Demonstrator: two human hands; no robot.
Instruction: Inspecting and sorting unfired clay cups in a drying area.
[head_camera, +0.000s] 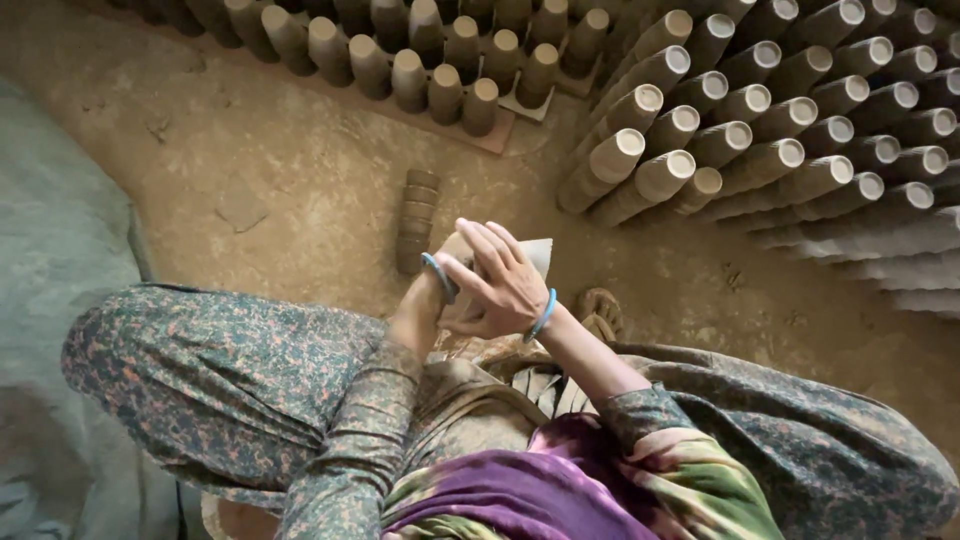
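Rows of clay cups (760, 110) lie stacked on the dirt floor (270, 170). A short stack (414, 218) stands near the hands. The right hand (500, 285) wraps around a pale cup (535, 255) over the lap. The left hand (440, 285) is mostly hidden, so I cannot tell its grip.

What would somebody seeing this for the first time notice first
Most striking are the long stacks of pale clay cups lying in rows at the upper right, with more cups standing along the top. In the middle, the right hand and left hand, each wrist with a blue bangle, hold one clay cup. A short stack of darker cups stands on the dirt floor beside them.
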